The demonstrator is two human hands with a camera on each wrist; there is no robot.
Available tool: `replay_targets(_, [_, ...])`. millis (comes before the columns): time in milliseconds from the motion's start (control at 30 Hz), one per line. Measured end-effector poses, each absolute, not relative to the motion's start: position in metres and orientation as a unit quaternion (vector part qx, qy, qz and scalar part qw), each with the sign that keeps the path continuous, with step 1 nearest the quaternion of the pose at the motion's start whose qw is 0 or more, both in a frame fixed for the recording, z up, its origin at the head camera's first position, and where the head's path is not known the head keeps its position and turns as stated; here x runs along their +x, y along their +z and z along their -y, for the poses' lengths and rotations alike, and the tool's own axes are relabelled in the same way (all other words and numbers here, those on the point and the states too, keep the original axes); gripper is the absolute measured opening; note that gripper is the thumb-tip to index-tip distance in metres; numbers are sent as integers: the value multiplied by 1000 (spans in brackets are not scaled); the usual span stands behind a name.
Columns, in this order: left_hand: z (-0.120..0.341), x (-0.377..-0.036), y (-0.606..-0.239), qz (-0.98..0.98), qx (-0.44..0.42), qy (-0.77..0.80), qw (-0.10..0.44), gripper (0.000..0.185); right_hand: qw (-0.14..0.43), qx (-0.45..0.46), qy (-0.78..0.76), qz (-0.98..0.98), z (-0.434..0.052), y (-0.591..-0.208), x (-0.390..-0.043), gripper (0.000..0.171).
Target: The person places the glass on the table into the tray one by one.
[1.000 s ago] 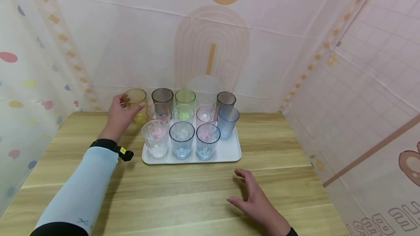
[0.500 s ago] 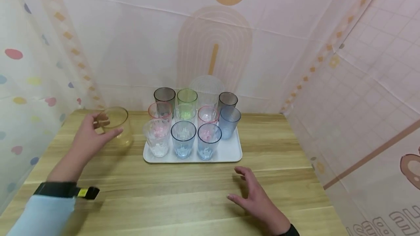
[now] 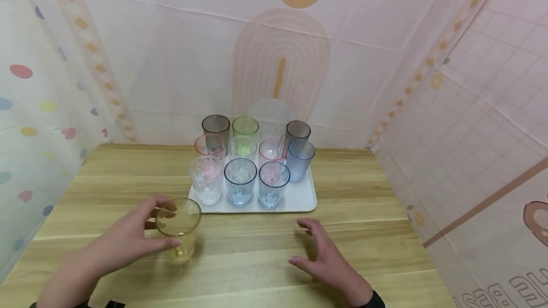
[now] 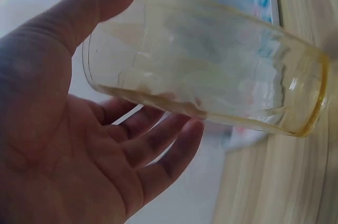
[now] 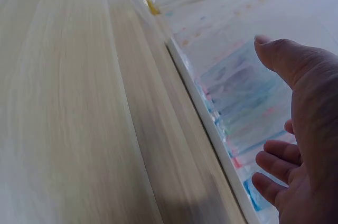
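Note:
My left hand (image 3: 128,236) grips a clear yellow cup (image 3: 178,229) upright just above or on the wooden table (image 3: 239,270), in front of the white tray's left corner. The left wrist view shows thumb and fingers curled round the yellow cup (image 4: 211,71). A white tray (image 3: 299,198) behind it carries several clear cups in grey, green, pink, blue and plain. My right hand (image 3: 325,255) hovers open over the table, just in front of the tray's right part, holding nothing. In the right wrist view the right hand (image 5: 301,129) spreads beside the tray's edge (image 5: 211,139).
Patterned fabric walls close in the table at the back, left and right. A tall clear ribbed container (image 3: 269,115) stands behind the cups at the back of the tray. Bare tabletop lies left and right of the tray.
My left hand has carried the yellow cup from the table's back left, beside the tray, toward me to the front of the tray. The right hand barely shifted.

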State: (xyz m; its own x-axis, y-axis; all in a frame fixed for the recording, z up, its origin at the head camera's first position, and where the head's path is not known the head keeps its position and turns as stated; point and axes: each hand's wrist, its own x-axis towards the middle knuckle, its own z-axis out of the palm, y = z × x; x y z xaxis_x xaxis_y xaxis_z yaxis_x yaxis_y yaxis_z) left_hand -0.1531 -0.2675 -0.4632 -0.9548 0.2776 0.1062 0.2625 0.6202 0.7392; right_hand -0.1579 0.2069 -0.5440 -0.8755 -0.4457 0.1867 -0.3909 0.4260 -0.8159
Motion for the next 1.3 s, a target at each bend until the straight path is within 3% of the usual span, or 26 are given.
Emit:
replay_targets(300, [173,-142,-469,-852,237,465,34,79,28,-320,-500,-804,-182,-542,-153,87])
replay_targets(567, [110,-143,-474,-822,270,500,44,77,7,-375,-533,-758,-160,-538,-149,105])
replay_targets(700, [94,-142,-477,-816,281,504,33,80,-19,-362,-544,-756,-153,-537,-144,97])
replay_targets(833, [94,-140,-481,-831,275,483,7,87,-38,-339,-554,-759,-150,-537,-142,87])
replay_targets(1000, [120,-142,-494,-882,247,396,-66,89,-34,-297,-572,-764,-157,-538,-151,89])
replay_targets(1167, [160,-141,-513,-911,216,321,-140,82,-51,-238,-591,-770,-177,-535,-180,86])
replay_targets(1300, [184,-136,-525,-924,193,288,-165,84,-53,-183,-613,-767,-190,-528,-216,87])
